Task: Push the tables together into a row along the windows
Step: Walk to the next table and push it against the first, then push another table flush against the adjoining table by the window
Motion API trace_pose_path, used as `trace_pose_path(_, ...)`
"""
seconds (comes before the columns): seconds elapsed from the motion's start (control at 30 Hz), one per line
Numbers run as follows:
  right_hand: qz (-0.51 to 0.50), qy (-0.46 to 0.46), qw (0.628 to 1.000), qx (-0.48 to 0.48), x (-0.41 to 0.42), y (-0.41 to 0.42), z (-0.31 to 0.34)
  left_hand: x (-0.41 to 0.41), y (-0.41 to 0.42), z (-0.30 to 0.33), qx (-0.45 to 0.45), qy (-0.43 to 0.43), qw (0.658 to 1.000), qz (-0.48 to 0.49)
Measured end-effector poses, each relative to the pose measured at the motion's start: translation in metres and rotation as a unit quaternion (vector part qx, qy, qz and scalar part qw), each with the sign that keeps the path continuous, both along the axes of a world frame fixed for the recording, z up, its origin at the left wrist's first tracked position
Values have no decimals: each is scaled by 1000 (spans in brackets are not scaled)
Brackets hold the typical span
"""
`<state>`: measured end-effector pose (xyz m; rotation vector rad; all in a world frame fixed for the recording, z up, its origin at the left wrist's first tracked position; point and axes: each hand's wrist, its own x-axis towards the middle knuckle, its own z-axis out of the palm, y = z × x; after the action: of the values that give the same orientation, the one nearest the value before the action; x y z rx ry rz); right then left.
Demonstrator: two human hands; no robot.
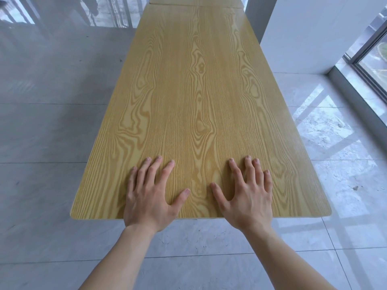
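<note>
Pressing flat on the near end of a long table point(194, 97) with a yellow wood-grain top, palms down, both hands side by side. Left hand point(147, 195) lying spread near the short near edge, left of the midline, fingers fanned and pointing away, thumb angled in toward the other hand, heel of the palm hanging just over the rim. Right hand point(248, 197) lying likewise on the right of the midline, fingers spread, thumb angled inward, wrist past the edge. Gripping nothing with either hand: fingers fully extended, resting on the bare top, curling round no edge. Bare forearms reaching in from the bottom of the view.

Table running lengthwise straight away from the person, its far short end lying just beside a second table point(196, 1) with the same wood-grain top, seen only as a strip at the very top of the view; a thin dark seam showing between the two, slightly wider at the left, so hard to tell whether meeting flush or standing narrowly apart. Both standing on glossy grey floor tiles point(41, 132). White pillar point(318, 34) rising close beside the right long edge toward the far end. Floor-level window point(374, 65) with a dark frame running along the right side, well apart from the near corner, daylight reflecting off the tiles in between.
</note>
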<state>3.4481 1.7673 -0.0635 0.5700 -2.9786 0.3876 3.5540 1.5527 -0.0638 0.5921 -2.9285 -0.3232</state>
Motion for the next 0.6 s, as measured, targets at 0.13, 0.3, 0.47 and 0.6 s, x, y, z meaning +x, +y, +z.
trace_pose_path(0.13, 12, -38, 999, 25, 1, 2, 7, 1, 2, 7, 3, -28, 1000, -12)
trace_pose_path(0.3, 25, -65, 997, 22, 10, -6, 40, 8, -5, 43, 25, -20, 999, -11)
trace_pose_path(0.47, 42, -82, 996, 10, 25, -44, 99, 24, -49, 107, 27, -14, 999, 10)
trace_pose_path(0.6, 58, -70, 996, 8, 35, -103, 152, 34, -105, 162, 40, 11, 999, 6)
